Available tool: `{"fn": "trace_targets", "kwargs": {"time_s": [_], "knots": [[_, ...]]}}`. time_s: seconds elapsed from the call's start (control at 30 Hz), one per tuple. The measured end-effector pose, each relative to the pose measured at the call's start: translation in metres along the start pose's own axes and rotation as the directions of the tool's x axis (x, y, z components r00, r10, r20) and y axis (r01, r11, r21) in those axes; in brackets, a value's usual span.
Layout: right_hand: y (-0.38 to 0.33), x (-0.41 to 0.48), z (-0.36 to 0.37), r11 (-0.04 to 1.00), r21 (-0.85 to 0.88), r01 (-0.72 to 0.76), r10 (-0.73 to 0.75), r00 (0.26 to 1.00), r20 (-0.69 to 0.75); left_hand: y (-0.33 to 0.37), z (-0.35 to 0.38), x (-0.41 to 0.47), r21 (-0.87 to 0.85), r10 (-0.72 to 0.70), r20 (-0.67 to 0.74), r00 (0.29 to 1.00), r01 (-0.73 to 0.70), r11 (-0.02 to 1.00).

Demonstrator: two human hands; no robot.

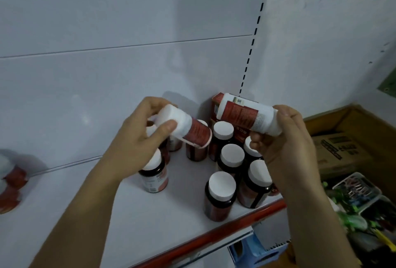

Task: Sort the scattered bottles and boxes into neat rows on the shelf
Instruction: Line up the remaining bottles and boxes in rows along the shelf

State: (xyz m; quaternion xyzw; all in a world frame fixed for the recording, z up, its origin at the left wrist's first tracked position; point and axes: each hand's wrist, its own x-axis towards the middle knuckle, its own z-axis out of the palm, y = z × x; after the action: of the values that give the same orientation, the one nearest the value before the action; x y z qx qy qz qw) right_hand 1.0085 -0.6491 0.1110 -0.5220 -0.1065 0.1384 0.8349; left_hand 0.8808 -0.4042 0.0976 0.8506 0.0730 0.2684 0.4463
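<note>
Found one white bottle (pixel 186 129) tilted above the shelf (pixel 150 214), gripped at its white end by the left hand (pixel 139 141). Found a second white bottle (pixel 244 115) held sideways above the shelf's right end, clasped at one end by the right hand (pixel 285 148). Noted dark capped bottles (pixel 221 195) upright on the shelf beneath, and a red box (pixel 215 105) at the shelf's back.

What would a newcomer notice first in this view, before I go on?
The left hand grips a tilted white plastic bottle with a red label at centre, and the right hand holds a second white red-labelled bottle beside it. Below them, dark bottles with white round caps stand clustered on the white shelf, with a red cardboard box in the back corner.
</note>
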Motion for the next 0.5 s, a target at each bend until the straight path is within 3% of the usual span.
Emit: {"fn": "trace_targets", "kwargs": {"time_s": [0.1, 0.2, 0.3, 0.5], "knots": [[0.006, -0.001, 0.034, 0.984, 0.12, -0.133, 0.114, 0.981, 0.154, -0.001, -0.021, -0.026, -0.302, -0.065, -0.346, 0.936, -0.045, 0.952], [0.015, -0.005, 0.062, 0.944, 0.187, -0.273, 0.205, 0.926, 0.318, -0.005, -0.041, -0.049, -0.424, -0.136, -0.509, 0.85, -0.11, 0.899], [0.035, -0.013, 0.099, 0.945, 0.14, -0.294, 0.213, 0.884, 0.416, -0.011, -0.077, -0.075, -0.399, -0.18, -0.578, 0.796, -0.083, 0.913], [0.088, -0.042, 0.184, 0.98, -0.07, -0.185, 0.197, 0.897, 0.396, -0.033, -0.145, -0.134, -0.305, -0.248, -0.591, 0.767, 0.072, 0.95]]}}
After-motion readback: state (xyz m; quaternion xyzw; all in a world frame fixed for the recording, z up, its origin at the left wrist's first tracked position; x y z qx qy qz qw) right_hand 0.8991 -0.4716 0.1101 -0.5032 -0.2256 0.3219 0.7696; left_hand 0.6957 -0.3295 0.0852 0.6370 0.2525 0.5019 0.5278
